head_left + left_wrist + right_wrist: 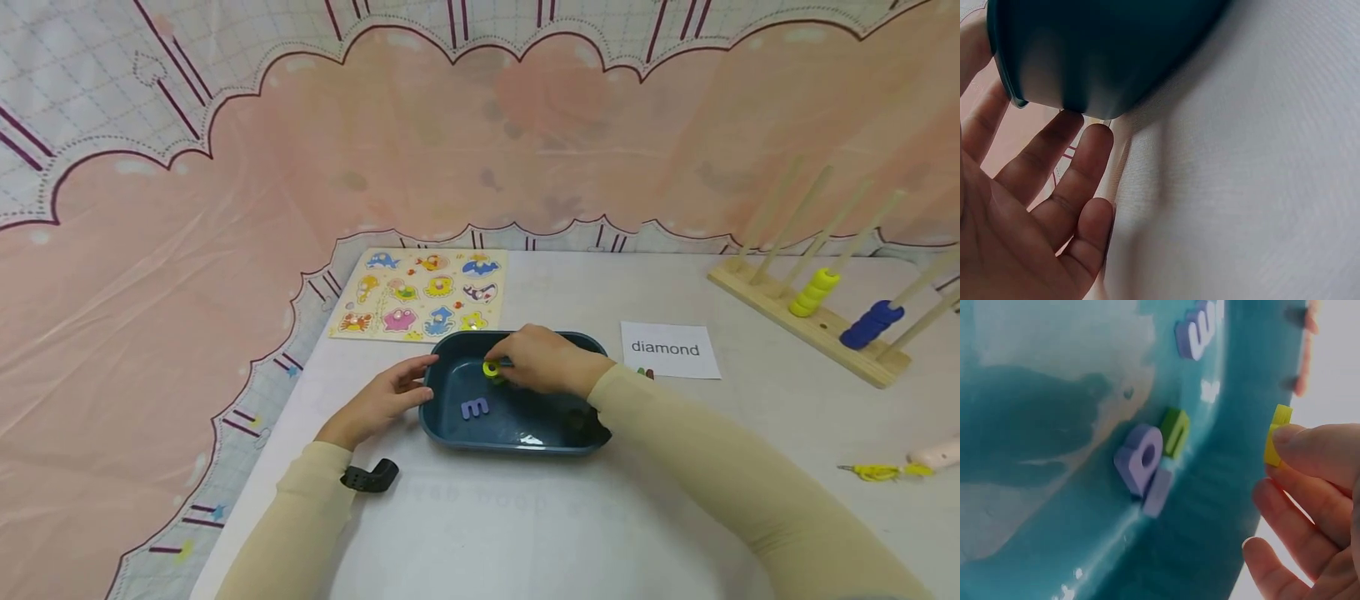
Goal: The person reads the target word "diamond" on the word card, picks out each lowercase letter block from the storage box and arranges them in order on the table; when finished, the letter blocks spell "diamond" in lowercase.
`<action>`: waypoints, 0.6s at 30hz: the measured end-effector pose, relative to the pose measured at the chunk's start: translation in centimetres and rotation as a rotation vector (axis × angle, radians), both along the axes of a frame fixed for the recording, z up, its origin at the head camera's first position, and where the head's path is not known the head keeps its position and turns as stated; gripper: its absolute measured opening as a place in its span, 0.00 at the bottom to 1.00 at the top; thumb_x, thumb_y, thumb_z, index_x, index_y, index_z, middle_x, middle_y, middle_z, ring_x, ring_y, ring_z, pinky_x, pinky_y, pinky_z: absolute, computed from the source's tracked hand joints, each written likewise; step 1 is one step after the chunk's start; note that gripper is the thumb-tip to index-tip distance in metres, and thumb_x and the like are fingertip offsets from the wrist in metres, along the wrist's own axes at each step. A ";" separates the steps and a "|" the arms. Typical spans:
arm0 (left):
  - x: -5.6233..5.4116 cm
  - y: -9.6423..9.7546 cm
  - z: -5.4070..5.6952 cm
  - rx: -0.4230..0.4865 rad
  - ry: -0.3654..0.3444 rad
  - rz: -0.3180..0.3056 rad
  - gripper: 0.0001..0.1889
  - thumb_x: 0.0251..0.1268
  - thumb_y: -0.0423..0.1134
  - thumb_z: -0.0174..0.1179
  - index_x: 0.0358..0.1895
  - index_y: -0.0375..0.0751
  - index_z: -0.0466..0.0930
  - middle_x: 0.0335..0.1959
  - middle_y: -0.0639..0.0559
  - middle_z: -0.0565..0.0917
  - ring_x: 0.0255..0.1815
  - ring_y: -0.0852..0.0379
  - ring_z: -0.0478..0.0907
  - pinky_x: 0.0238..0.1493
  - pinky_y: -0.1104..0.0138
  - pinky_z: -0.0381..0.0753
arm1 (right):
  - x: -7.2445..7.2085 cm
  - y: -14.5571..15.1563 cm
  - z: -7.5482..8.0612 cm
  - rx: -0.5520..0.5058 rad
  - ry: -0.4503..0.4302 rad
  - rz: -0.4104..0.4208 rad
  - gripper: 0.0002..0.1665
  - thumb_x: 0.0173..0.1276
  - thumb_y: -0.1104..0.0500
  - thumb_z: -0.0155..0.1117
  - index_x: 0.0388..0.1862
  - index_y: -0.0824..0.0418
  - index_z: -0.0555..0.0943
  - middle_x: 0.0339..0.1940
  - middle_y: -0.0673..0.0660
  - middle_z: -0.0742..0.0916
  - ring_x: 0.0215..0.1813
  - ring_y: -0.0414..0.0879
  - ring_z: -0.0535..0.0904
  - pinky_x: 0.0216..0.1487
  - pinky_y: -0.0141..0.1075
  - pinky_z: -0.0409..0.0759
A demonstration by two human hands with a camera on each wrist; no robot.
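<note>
The left arm (296, 508) reaches in from the lower left, the left hand (382, 404) holding its fingers (1096, 150) spread and slightly bent. From the lower right, the right arm (720, 467) slants inward, the right hand (547, 360) back upward, its thumb (1325, 450) pinching. Long sleeves cover both forearms.

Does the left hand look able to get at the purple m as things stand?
Likely yes: the purple m lies uncovered in the tray, near the left hand. The right hand, pinching a yellow piece, is beyond the m and leaves its near side free.
</note>
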State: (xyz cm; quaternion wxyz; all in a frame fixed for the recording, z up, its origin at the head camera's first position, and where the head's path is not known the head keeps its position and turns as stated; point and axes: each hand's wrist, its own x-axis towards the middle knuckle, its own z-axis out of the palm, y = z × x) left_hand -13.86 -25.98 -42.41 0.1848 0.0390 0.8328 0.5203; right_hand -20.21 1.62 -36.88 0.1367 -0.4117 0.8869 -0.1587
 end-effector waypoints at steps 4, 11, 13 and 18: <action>0.0 0.1 0.1 -0.013 0.006 0.009 0.32 0.73 0.41 0.61 0.77 0.47 0.62 0.74 0.35 0.64 0.70 0.35 0.65 0.67 0.42 0.67 | 0.3 1.6 0.7 -0.028 0.037 -0.026 0.18 0.73 0.59 0.64 0.59 0.60 0.84 0.53 0.55 0.88 0.54 0.48 0.83 0.61 0.44 0.78; 0.0 0.2 0.3 -0.031 0.010 0.013 0.32 0.73 0.41 0.61 0.77 0.47 0.62 0.74 0.35 0.64 0.71 0.34 0.64 0.66 0.41 0.67 | 0.8 4.7 1.9 -0.071 0.114 -0.053 0.18 0.71 0.61 0.66 0.58 0.62 0.84 0.53 0.56 0.87 0.56 0.50 0.83 0.61 0.46 0.78; 0.0 0.2 0.2 -0.033 0.010 0.013 0.32 0.73 0.42 0.61 0.77 0.47 0.62 0.74 0.35 0.64 0.71 0.34 0.64 0.66 0.41 0.67 | 1.0 5.6 2.3 -0.074 0.124 -0.070 0.18 0.71 0.61 0.67 0.58 0.62 0.84 0.54 0.57 0.87 0.56 0.51 0.83 0.60 0.46 0.79; -0.1 0.3 0.1 -0.033 0.007 0.012 0.32 0.73 0.43 0.61 0.77 0.47 0.62 0.74 0.34 0.63 0.70 0.34 0.64 0.66 0.41 0.67 | 1.0 7.9 2.5 -0.094 0.149 -0.084 0.18 0.68 0.63 0.68 0.57 0.65 0.84 0.53 0.58 0.87 0.56 0.53 0.83 0.59 0.47 0.80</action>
